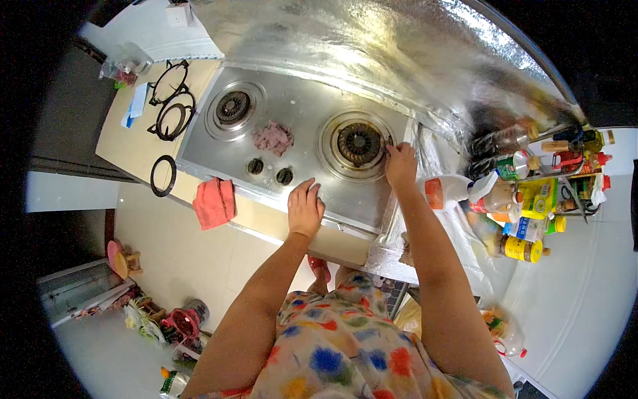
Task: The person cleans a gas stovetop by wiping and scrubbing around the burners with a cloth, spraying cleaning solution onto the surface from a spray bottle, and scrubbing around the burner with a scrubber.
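Note:
My left hand [306,207] lies on the front edge of the steel gas stove [332,211], fingers stretched out and holding nothing. At the right rim of the right burner [359,144], my right hand [401,166] has its fingers drawn together. A small dark thing shows at its fingertips, too small to name. Brownish stains ring this burner. The left burner [233,107] sits bare of its pan support. Between the burners lies a crumpled pinkish cloth [273,137]. Two black control knobs [284,175] stand near my left hand.
Black pan supports [175,118] and a black ring [163,158] lie on the counter at left. A red cloth [214,203] hangs over the front edge. Several bottles [522,250] and a white spray bottle [446,191] crowd the right side. Foil [319,40] covers the back wall.

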{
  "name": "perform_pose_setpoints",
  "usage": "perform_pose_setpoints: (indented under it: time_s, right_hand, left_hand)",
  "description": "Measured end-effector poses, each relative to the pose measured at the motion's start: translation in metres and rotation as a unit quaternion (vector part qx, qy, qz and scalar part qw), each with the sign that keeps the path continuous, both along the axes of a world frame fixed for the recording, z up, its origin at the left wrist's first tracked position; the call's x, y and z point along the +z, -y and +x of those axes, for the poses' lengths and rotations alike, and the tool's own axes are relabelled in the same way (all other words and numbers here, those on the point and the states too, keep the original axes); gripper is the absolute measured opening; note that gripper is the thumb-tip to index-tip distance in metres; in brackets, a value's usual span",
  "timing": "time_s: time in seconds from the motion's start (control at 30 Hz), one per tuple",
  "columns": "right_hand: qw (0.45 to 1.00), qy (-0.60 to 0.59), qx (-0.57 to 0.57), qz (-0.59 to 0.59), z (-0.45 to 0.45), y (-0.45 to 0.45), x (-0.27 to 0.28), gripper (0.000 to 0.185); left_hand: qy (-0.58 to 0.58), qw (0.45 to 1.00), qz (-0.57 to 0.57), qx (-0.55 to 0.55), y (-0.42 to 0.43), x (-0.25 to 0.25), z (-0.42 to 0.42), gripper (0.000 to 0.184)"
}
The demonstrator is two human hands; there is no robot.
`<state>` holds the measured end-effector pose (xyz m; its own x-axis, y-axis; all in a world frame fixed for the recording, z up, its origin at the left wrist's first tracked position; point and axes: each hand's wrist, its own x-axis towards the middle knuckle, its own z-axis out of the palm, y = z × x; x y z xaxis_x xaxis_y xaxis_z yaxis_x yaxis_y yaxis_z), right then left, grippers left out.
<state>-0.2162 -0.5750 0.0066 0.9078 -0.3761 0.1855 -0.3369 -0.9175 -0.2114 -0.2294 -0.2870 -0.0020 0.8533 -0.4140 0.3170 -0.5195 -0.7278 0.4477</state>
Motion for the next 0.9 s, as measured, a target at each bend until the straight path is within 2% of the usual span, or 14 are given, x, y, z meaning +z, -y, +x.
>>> perform_pose_setpoints:
  time_s: [0.13, 0.23, 0.33, 0.4, 0.77, 0.9]
  right_hand:
    - [0.997, -0.077, -0.015, 0.004, 0.017, 0.006, 0.001, 0.029]
    - [0.986, -0.128, -0.068, 0.086, 0.0, -0.003, 0.001, 0.032]
    - [0.99, -0.135, -0.019, 0.039, -0.027, -0.027, 0.021, 0.034]
    - [0.994, -0.111, -0.018, 0.016, -0.027, -0.027, 0.016, 0.034]
    - [0.993, -0.096, 0.009, -0.069, 0.025, 0.004, 0.009, 0.029]
    - [0.99, -0.129, 0.051, -0.014, 0.011, 0.007, 0.016, 0.029]
  left_hand:
    - [0.013, 1.0, -0.004, 0.005, 0.0, 0.001, -0.002, 0.039]
    - [0.012, 1.0, -0.004, 0.006, 0.002, 0.004, -0.001, 0.039]
    - [0.008, 1.0, -0.005, 0.007, 0.002, 0.004, -0.001, 0.039]
    - [0.007, 1.0, -0.007, 0.006, 0.001, 0.003, -0.001, 0.039]
    - [-0.013, 1.0, 0.007, 0.007, 0.002, 0.002, 0.001, 0.041]
    - [-0.024, 1.0, 0.002, 0.008, 0.001, 0.004, 0.0, 0.042]
